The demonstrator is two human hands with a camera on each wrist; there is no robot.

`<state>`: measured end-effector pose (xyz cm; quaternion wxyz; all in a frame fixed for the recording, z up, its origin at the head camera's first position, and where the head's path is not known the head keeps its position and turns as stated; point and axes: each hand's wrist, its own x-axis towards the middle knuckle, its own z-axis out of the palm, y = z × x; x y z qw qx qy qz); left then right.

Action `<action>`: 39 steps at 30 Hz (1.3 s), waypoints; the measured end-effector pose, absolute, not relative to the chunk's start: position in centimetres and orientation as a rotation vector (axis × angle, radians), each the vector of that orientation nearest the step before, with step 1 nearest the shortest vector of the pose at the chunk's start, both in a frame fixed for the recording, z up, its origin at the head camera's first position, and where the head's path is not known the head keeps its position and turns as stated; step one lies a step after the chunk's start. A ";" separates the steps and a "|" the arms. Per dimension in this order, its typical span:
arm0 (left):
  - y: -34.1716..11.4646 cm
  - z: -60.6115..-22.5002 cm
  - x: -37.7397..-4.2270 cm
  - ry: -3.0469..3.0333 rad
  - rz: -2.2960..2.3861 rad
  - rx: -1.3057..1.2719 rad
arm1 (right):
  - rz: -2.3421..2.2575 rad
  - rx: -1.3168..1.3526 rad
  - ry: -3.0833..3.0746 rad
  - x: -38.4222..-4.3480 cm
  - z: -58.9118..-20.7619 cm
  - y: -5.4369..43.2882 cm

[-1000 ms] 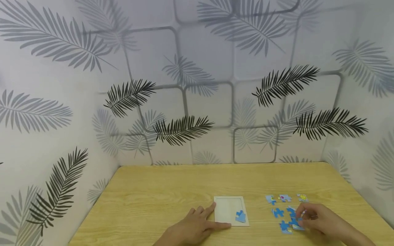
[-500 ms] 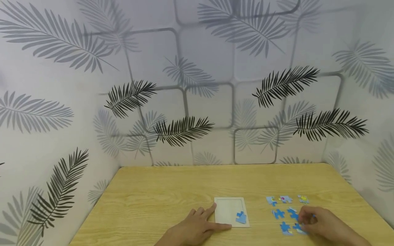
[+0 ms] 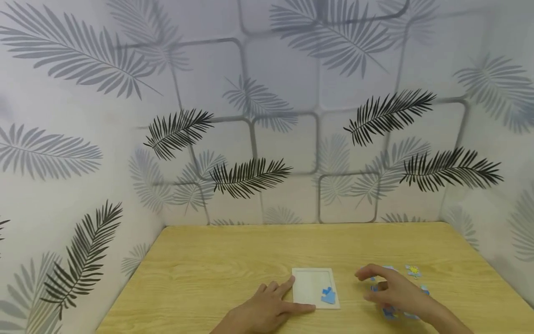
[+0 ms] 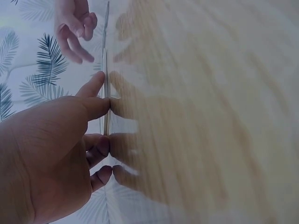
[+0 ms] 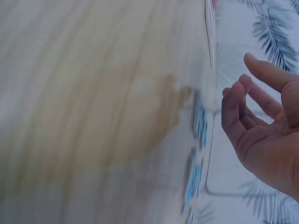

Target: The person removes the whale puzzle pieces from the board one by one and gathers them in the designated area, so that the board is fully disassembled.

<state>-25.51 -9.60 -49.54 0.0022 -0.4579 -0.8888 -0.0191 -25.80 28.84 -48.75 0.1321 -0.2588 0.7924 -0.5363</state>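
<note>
A pale square puzzle tray point(image 3: 306, 290) lies on the table with one blue jigsaw piece point(image 3: 328, 296) in its lower right corner. My left hand point(image 3: 264, 308) touches the tray's left side and front edge with straight index finger and thumb. Above the loose jigsaw pieces point(image 3: 390, 313), to the right of the tray, hovers my right hand point(image 3: 394, 291), hiding several of them. In the right wrist view this hand point(image 5: 266, 116) has thumb and fingers apart, with nothing visible between them. The left wrist view shows the left hand point(image 4: 56, 144) at the tray's thin edge.
A piece with a yellow sun point(image 3: 413, 270) lies behind the right hand. The wooden table point(image 3: 217, 260) meets a wall point(image 3: 288, 195) with a leaf pattern at its back.
My right hand has left the right-hand column of loose pieces and moved left towards the tray, its fingers spreading. Near pieces are now partly covered. The left hand stays on the tray.
</note>
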 end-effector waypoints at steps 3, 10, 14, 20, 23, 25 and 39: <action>-9.5 -49.6 -25.6 -2.800 -0.041 -1.422 | -1.555 -0.761 2.267 -26.2 -48.7 26.6; -9.2 -49.7 -25.6 -2.900 -0.109 -1.405 | -1.416 -0.886 2.361 -26.7 -49.2 22.5; -9.2 -49.6 -25.7 -2.903 -0.137 -1.411 | -1.191 -1.017 2.599 -26.9 -49.6 21.2; -9.4 -49.2 -25.7 -2.769 -0.039 -1.421 | -1.051 -1.067 2.715 -27.0 -49.2 20.3; -9.4 -49.2 -25.6 -2.778 -0.016 -1.416 | -1.110 -1.027 2.651 -27.0 -49.0 20.1; -9.4 -49.2 -25.6 -2.818 -0.028 -1.408 | -1.163 -0.998 2.588 -26.9 -49.0 20.0; -9.1 -49.3 -25.6 -2.947 -0.122 -1.371 | -1.533 -0.857 2.261 -26.4 -49.5 24.0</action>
